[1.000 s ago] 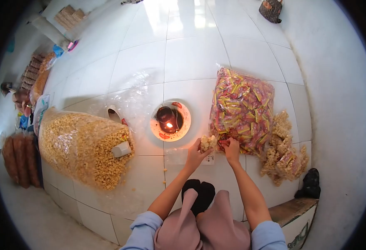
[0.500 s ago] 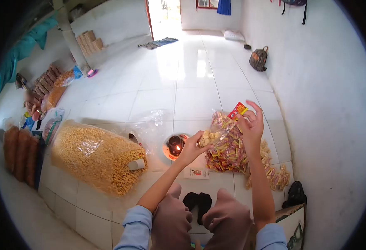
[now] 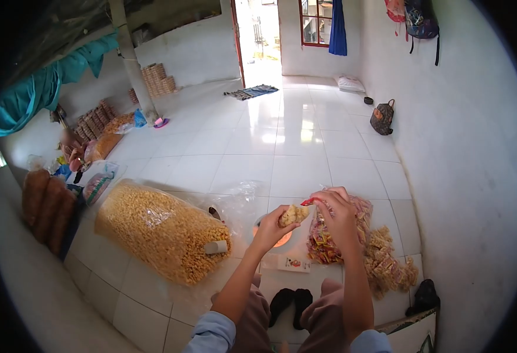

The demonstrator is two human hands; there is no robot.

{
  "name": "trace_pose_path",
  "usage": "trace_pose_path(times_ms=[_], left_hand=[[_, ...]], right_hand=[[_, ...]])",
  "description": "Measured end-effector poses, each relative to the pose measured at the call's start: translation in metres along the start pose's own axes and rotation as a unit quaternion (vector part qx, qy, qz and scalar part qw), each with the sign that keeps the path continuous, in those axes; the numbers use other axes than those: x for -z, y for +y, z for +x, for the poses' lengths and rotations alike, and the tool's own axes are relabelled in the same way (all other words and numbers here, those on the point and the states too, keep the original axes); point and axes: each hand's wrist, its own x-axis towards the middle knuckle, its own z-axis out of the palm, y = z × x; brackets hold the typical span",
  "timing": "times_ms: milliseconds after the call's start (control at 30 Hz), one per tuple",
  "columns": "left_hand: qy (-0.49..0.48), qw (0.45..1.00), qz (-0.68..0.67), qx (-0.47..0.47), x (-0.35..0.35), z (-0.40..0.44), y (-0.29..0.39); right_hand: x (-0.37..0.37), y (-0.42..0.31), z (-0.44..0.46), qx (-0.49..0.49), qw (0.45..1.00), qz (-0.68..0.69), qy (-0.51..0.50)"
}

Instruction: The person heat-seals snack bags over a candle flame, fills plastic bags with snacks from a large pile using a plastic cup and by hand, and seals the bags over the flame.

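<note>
My left hand [image 3: 272,230] is closed around a small clear bag of pale yellow puffed snacks [image 3: 294,216], held up over the floor. Pinched in the fingers of my right hand [image 3: 338,213] is a small red label [image 3: 310,201], close to the top of that bag. Whether the two touch, I cannot tell. Below my hands a round orange-rimmed dish [image 3: 283,239] shows only in part, its middle hidden by my left hand. A large clear bag holding many small red and yellow packets [image 3: 324,240] lies behind my right hand.
To the left lies a big clear sack of yellow puffed snacks [image 3: 158,226] with a white scoop [image 3: 215,247] at its mouth. Filled snack bags [image 3: 391,265] are heaped at right. A white printed card pack [image 3: 294,263] lies near my feet. Another person [image 3: 73,150] sits far left.
My right hand has come down and left, bringing the red label to the small snack bag. The dish with the burning lamp is now mostly covered. My view has tilted upward.
</note>
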Motion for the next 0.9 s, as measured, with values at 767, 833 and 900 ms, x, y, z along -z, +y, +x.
trace_pose_path(times_ms=[767, 833, 900], left_hand=[[-0.042, 0.997, -0.062, -0.001, -0.011, 0.012, -0.034], [-0.016, 0.997, -0.061, -0.036, -0.014, 0.010, -0.035], [-0.015, 0.997, -0.069, -0.037, -0.013, 0.008, -0.032]], right_hand=[[-0.019, 0.027, 0.001, 0.021, 0.997, -0.078, -0.005], [-0.020, 0.026, 0.002, 0.041, 0.996, -0.081, -0.001], [-0.021, 0.025, 0.003, 0.063, 0.994, -0.084, 0.004]])
